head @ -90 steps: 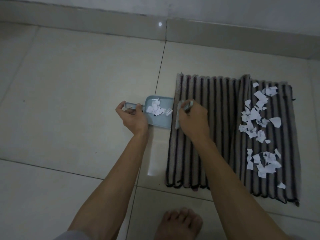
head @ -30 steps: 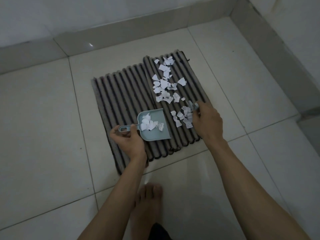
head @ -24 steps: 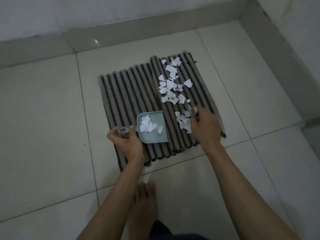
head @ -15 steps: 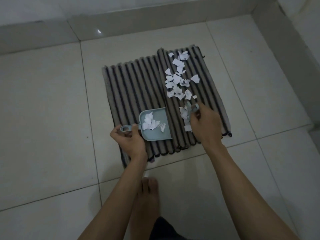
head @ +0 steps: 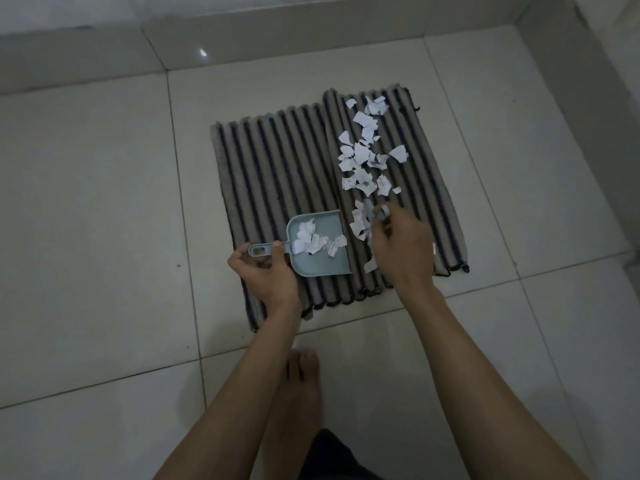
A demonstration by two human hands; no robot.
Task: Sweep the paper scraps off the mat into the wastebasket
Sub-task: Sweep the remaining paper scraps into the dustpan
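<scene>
Paper scraps (head: 363,157) lie in a loose band down the right half of the mat (head: 277,168), running along its ribs from near the far right corner toward the near edge; the band's long axis points away from the person, so what is left lies beyond and slightly right of both hands. They are too many and too overlapped to count exactly, roughly two or three dozen on the mat, with a smaller clump of perhaps eight to ten already in the dustpan (head: 320,247). One dustpan sits on the mat near its near edge, its open lip facing right toward the nearest scraps, which lie just beside it. The left hand (head: 265,275) grips the dustpan's handle, fingers curled round it. The right hand (head: 401,247), the nearer of the two to the loose scraps, has its fingers curled round a small pale-blue brush (head: 377,211); only its top shows, and its bristle end cannot be made out. The next stroke, I judge, must draw scraps leftward and toward the near edge into the pan's lip. One mat rests on the tiled floor (head: 104,202), by a room corner. One bare foot (head: 301,382) stands off the mat's near edge. No wastebasket is in view.
</scene>
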